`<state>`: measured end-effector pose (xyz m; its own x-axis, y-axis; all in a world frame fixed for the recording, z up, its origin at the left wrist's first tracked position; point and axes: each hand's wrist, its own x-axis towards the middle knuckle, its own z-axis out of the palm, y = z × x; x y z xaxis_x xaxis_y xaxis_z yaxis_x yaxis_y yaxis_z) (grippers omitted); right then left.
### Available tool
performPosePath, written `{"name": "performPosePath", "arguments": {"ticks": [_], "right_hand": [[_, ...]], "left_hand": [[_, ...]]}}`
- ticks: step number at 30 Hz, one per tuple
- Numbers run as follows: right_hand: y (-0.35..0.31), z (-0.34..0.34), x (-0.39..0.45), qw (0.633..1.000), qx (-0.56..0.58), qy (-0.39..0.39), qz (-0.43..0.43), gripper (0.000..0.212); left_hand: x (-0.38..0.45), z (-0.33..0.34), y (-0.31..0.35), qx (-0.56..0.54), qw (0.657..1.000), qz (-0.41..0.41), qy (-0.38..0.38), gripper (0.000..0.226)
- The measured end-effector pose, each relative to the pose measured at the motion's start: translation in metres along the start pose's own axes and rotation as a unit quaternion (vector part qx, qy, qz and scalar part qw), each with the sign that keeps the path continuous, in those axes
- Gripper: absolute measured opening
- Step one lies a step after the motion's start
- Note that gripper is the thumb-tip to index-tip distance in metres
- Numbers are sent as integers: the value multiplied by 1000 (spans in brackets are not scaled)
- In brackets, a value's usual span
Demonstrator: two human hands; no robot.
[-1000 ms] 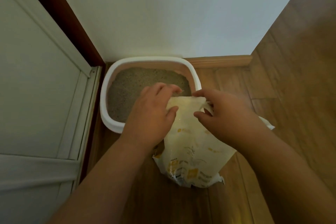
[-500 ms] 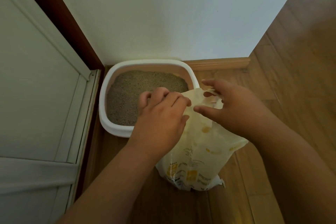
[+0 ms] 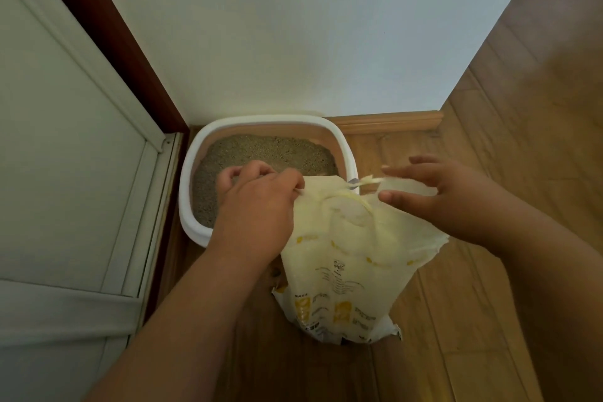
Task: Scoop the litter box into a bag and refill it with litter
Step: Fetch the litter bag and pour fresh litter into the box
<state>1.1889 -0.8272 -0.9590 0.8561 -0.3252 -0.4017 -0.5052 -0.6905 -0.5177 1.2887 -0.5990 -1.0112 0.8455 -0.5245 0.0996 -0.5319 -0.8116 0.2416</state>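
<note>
A white-rimmed litter box holding grey litter sits on the floor in the corner. Just in front of it, to the right, stands a pale yellow litter bag with yellow print. My left hand grips the bag's top left edge, with its knuckles over the litter. My right hand is at the bag's top right, a flap of the bag lying between its thumb and outstretched fingers. A thin torn strip of the bag runs between the two hands.
A white wall rises right behind the box, with a wooden skirting board at its foot. A pale door panel and a dark red frame close in the left side. Wooden floor stretches to the right.
My hands have moved apart, the right one going rightward, and the bag's top has spread wider between them. A thin strip now stretches across the gap.
</note>
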Motion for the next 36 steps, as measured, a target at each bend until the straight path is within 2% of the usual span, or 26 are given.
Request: {"name": "performPosePath", "arguments": {"ticks": [5,10,14,16,18,20,22,24,26,32,34,36], "right_hand": [[11,-4,-1,998,-8,53,36,46],[14,5,1,995,-72,38,56,21],[6,12,5,996,-77,37,36,17],[5,14,8,995,-78,49,26,15],[5,15,11,996,-64,55,24,12],[7,14,14,997,-38,68,25,8],[9,12,16,996,-16,81,25,6],[12,9,16,996,29,73,35,4],[14,6,14,995,71,53,42,7],[19,5,14,997,67,44,-9,48],[20,6,13,996,66,38,-38,49],[20,6,12,996,65,18,-51,37]], "left_hand": [[-2,-4,4,-21,999,-29,-22,26],[-4,-9,15,-10,998,-30,-47,22],[-4,-10,23,-25,998,-41,-42,40],[-8,-12,36,-55,998,6,6,45],[-17,-15,58,-102,992,79,15,44],[-27,-16,83,-125,981,146,-14,46],[-36,-15,102,-101,976,187,-49,61],[-40,-12,108,-73,975,198,-72,56],[-40,-6,107,-63,977,192,-62,36],[-24,3,89,-44,990,123,-48,22],[-20,8,83,-32,993,102,-45,22],[-16,12,78,-23,995,80,-47,24]]}}
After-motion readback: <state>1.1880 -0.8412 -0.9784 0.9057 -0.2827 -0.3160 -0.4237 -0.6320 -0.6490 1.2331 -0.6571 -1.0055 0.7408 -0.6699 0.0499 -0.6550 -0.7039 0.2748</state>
